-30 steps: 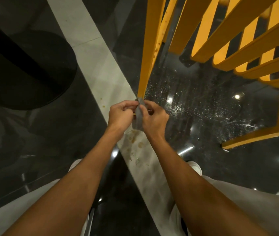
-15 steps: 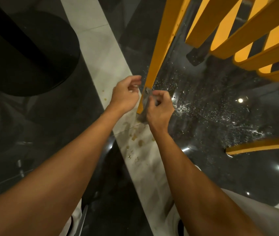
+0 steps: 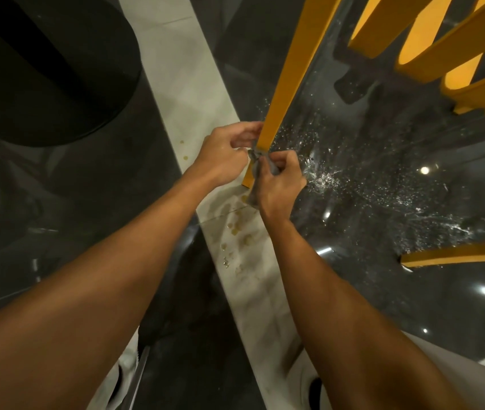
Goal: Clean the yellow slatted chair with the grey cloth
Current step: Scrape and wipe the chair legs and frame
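The yellow slatted chair fills the upper right; one leg runs down to the floor at centre, its slats lie above right, and another leg stretches along the floor at the right. The grey cloth is wrapped round the lower end of the near leg. My right hand grips the cloth against the leg. My left hand sits on the leg's left side, fingers curled, pinching the cloth's upper edge at the leg.
A round black table base with a dark post stands at upper left. A pale tile strip with yellowish drips crosses the dark glossy floor. Water droplets are scattered under the chair. My white shoes and pale trousers show at the bottom.
My left hand has come back to the leg and taken the cloth's edge. My right hand with the cloth stays at the leg's foot. The view has shifted slightly.
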The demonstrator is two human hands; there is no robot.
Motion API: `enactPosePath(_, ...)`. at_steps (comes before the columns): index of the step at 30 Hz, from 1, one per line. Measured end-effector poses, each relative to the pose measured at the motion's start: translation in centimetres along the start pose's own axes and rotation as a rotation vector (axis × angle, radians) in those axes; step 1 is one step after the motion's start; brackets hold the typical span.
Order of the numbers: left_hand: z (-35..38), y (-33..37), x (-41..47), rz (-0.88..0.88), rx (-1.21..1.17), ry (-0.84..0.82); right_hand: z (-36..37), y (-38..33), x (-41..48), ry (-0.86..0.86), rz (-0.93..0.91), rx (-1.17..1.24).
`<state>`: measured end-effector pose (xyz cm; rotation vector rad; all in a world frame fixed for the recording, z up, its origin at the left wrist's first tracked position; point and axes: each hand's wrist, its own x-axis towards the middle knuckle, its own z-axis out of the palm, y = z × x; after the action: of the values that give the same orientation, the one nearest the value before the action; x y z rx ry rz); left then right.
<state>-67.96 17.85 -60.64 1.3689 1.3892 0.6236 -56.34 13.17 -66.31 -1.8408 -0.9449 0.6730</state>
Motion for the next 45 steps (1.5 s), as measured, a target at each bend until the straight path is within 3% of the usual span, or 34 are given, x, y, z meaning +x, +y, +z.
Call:
enactPosePath(6,0.0,-0.9,0.0,0.006,0.065,0.003,0.3,0.2,0.3,0.061,-0.102,0.04)
enactPosePath(13,0.2,-1.6,0.0,0.0,0.042,0.007,1.6,2.9,-0.2,0.006,-0.023,-0.045)
enactPosePath(21,0.0,-1.9,0.1,0.015,0.071,0.008,1.3,1.7,0.4,0.072,-0.154,0.043)
enactPosePath(26,0.3,-1.9,-0.1,-0.004,0.088,0.004,1.7,3.0,0.2,-0.001,-0.096,-0.008)
enactPosePath(32,0.3,-2.0,-0.1,-0.015,0.037,0.006,1.0,1.5,0.3,0.077,-0.189,-0.002)
enactPosePath(37,0.3,-1.9,-0.4,-0.022,0.054,0.007,1.5,2.1,0.5,-0.004,-0.156,-0.064)
enactPosePath(45,-0.1,-0.5,-0.6,0.055,-0.018,0.052,-0.6,-2.8,0.8,0.161,-0.338,0.007)
